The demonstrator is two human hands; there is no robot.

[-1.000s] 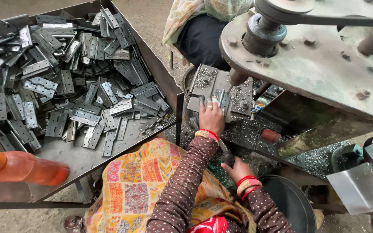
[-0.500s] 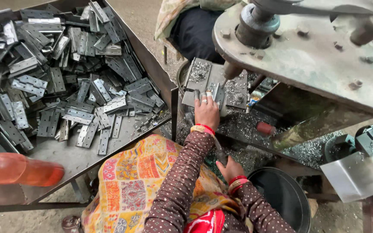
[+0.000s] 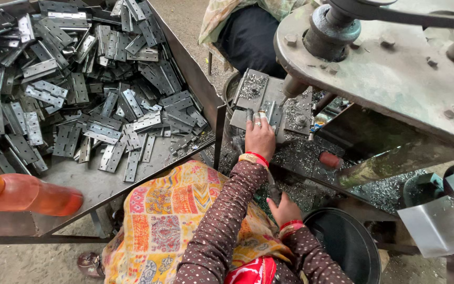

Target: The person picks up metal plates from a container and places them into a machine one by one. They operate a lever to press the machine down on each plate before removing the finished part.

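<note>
Beside tray (image 3: 195, 79): heaped hinges (image 3: 80, 89)

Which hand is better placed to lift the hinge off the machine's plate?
Probably the left. The left hand already rests on the hinge on the plate. The right hand is lower, gripping a dark handle.

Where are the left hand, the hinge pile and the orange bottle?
left hand (image 3: 260, 138), head view, on the back of the hand.
hinge pile (image 3: 74, 84), head view, on a hinge near the pile's middle.
orange bottle (image 3: 32, 194), head view, on the middle of its body.
</note>
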